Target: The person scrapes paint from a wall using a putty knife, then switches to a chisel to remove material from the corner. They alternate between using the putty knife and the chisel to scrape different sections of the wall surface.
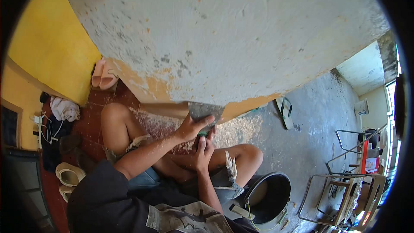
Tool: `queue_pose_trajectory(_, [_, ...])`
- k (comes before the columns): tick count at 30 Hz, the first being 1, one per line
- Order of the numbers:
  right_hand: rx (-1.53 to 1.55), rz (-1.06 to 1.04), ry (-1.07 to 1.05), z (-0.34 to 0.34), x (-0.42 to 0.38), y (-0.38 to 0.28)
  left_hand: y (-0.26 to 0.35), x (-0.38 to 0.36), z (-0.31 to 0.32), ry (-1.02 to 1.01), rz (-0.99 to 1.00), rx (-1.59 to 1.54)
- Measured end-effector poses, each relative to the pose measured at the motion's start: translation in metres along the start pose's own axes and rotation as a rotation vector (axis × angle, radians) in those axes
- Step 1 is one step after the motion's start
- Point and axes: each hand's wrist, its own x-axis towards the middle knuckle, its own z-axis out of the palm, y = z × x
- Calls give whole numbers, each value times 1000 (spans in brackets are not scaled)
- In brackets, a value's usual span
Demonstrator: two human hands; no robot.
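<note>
My right hand (pixel 204 153) is closed around the dark green handle of a paint scraper. My left hand (pixel 194 128) grips the same tool higher up, its fingers lying across the lower part of the wide metal blade of the scraper (pixel 205 110). The blade's top edge meets the lower edge of a wall (pixel 241 39) with worn whitish paint. Along that edge, patches of orange-tan (pixel 157 87) show through. Pale flakes and dust (pixel 239 131) lie on the floor below the hands, between and beyond my bent knees.
A black bucket (pixel 282 190) stands right of my knee. One flip-flop (pixel 283 112) lies on the grey floor. Pink slippers (pixel 103 74) rest by the yellow wall (pixel 51 39); cream clogs (pixel 69 174) sit at left. Metal-framed chairs (pixel 345 190) stand at far right.
</note>
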Motion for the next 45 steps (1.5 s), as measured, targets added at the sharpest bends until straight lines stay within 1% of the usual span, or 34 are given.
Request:
queue_pose_trajectory(1, [7,-13,0,3,3,-7,2,-1,4,33,55,0])
queue_pose_trajectory(3, [63,-8,-27,4,2,-17,9,1,6,76,54,-44])
queue_pose_trajectory(5, [12,22,-6,-3,-4,-12,15,0,3,-8,-43,-7])
queue_pose_trajectory(7, [-3,-36,-5,-2,2,-16,10,4,1,-35,-30,-20])
queue_pose_trajectory(8, [-23,-9,10,-3,0,-6,5,2,3,-8,20,-16])
queue_pose_trajectory(9, [-15,-25,10,1,3,-11,10,-1,8,23,67,-15])
queue_pose_trajectory(10, [54,20,-13,2,4,-14,10,0,14,119,74,-45])
queue_pose_trajectory(11, [117,81,-35,1,0,-17,13,3,10,125,72,-48])
queue_pose_trajectory(12, [91,14,-7,2,2,-34,16,4,5,63,5,-16])
queue_pose_trajectory(13, [79,45,-5,-4,-10,-30,14,-1,5,2,-68,7])
queue_pose_trajectory(15, [75,23,-43,-4,-2,-30,18,0,7,-40,-49,10])
queue_pose_trajectory(17, [85,-2,-31,1,5,-36,14,-1,13,41,44,-23])
queue_pose_trajectory(18, [85,-4,-23,2,5,-37,20,0,20,97,43,-53])
queue_pose_trajectory(19, [80,11,-12,0,1,-35,19,2,16,105,33,-61])
queue_pose_trajectory(20, [150,95,-37,-4,1,-30,18,2,11,52,1,-36])
queue_pose_trajectory(21, [141,114,-31,-9,-9,-27,18,0,10,-10,-27,-9])
queue_pose_trajectory(22, [103,104,-22,-8,-7,-27,17,-1,10,-26,-39,-41])
queue_pose_trajectory(23, [68,90,-13,-6,-4,-26,13,0,8,-15,-11,-13])
queue_pose_trajectory(25, [125,93,-42,-1,3,-29,18,-3,16,54,50,7])
queue_pose_trajectory(26, [104,69,-48,-4,3,-29,19,1,13,60,51,5])
queue_pose_trajectory(27, [82,56,-51,-4,0,-39,23,3,11,39,7,-14])
queue_pose_trajectory(28, [137,106,-58,-4,0,-49,20,-1,12,20,-47,-40])
queue_pose_trajectory(29, [131,117,-54,-8,-8,-44,14,-6,13,23,-57,-48])
queue_pose_trajectory(31, [-7,22,-7,-6,-4,-28,10,0,6,-32,-32,-92])
queue_pose_trajectory(32, [49,74,-17,-6,-5,-22,5,-2,6,11,-5,-62])
queue_pose_trajectory(33, [54,63,-21,-3,2,-24,13,3,9,8,5,-55])
queue_pose_trajectory(35, [114,84,-17,-2,0,-34,21,1,20,99,33,-73])
queue_pose_trajectory(36, [99,113,-35,-4,0,-44,21,1,11,-15,-61,-36])
queue_pose_trajectory(37, [92,127,-26,-9,-6,-41,21,1,12,-30,-49,-57])
queue_pose_trajectory(39, [0,-25,-83,-8,-1,-31,18,4,13,-54,27,-2])
queue_pose_trajectory(41, [42,-23,-47,-6,4,-21,22,7,14,-54,34,14])
queue_pose_trajectory(43, [122,70,-72,-6,0,-51,28,2,21,-21,-2,1])
queue_pose_trajectory(45, [168,110,-71,-10,-9,-55,36,2,27,-28,-63,-14])
